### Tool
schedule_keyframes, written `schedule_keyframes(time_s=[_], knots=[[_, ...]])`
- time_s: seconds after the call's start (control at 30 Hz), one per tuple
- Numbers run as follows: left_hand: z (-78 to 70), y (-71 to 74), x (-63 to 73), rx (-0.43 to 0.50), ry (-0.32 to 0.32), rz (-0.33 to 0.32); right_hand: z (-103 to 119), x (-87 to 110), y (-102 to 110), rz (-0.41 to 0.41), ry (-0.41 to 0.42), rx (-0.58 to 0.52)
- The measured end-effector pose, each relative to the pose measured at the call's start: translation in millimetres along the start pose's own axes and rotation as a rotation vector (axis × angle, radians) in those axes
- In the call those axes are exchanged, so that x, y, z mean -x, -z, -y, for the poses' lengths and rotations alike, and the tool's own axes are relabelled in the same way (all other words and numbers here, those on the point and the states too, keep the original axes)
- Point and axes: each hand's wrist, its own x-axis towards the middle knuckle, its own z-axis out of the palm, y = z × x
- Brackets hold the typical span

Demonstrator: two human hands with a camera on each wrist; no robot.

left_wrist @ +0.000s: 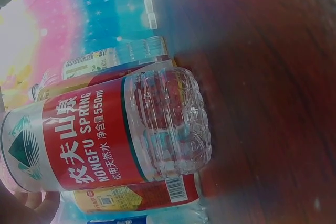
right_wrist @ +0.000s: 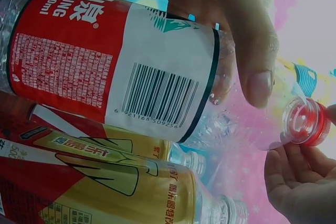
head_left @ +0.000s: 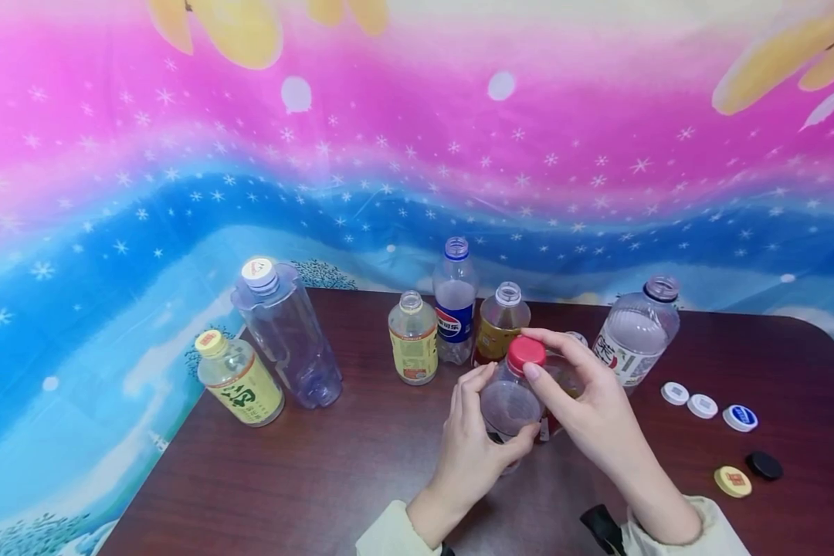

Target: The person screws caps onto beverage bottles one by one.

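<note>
A clear water bottle (head_left: 510, 405) with a red and white label (left_wrist: 84, 135) stands in front of me, slightly tilted in the head view. My left hand (head_left: 469, 440) grips its upper body, thumb on the near side. Its red cap (head_left: 526, 354) is on the neck, and my right hand (head_left: 591, 394) holds that cap between thumb and fingers. The right wrist view shows the right fingertips at the cap's edge (right_wrist: 320, 124), with the left thumb on the bottle's shoulder. Whether the cap is loose cannot be seen.
Uncapped bottles stand behind: a yellow-labelled one (head_left: 414, 347), a blue-labelled one (head_left: 453, 309), a gold-labelled one (head_left: 496, 332) and a large clear one (head_left: 639, 332). At left are a capped yellow-labelled bottle (head_left: 243, 386) and a tall clear bottle (head_left: 292, 340). Several loose caps (head_left: 702, 406) lie right.
</note>
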Motion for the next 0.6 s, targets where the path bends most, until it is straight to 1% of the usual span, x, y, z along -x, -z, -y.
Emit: schedule_keyframes(time_s=[0.1, 0.27, 0.4, 0.5, 0.6], knots=[[0.5, -0.5, 0.0, 0.000, -0.002, -0.006, 0.3, -0.7, -0.3, 0.008, 0.007, -0.005], [0.1, -0.6, 0.7, 0.011, -0.007, -0.026, 0.4, -2.4, 0.5, 0.024, 0.048, -0.007], [-0.4, -1.3, 1.5, 0.011, 0.005, -0.030, -0.3, -2.6, 1.1, 0.007, 0.055, 0.005], [-1.9, -1.8, 1.4, 0.016, 0.032, -0.019, -0.9, -2.6, 1.0, -0.003, 0.050, -0.009], [-5.8, -1.2, 1.6, 0.033, 0.090, 0.011, -1.5, -2.2, 0.6, -0.011, 0.044, -0.028]])
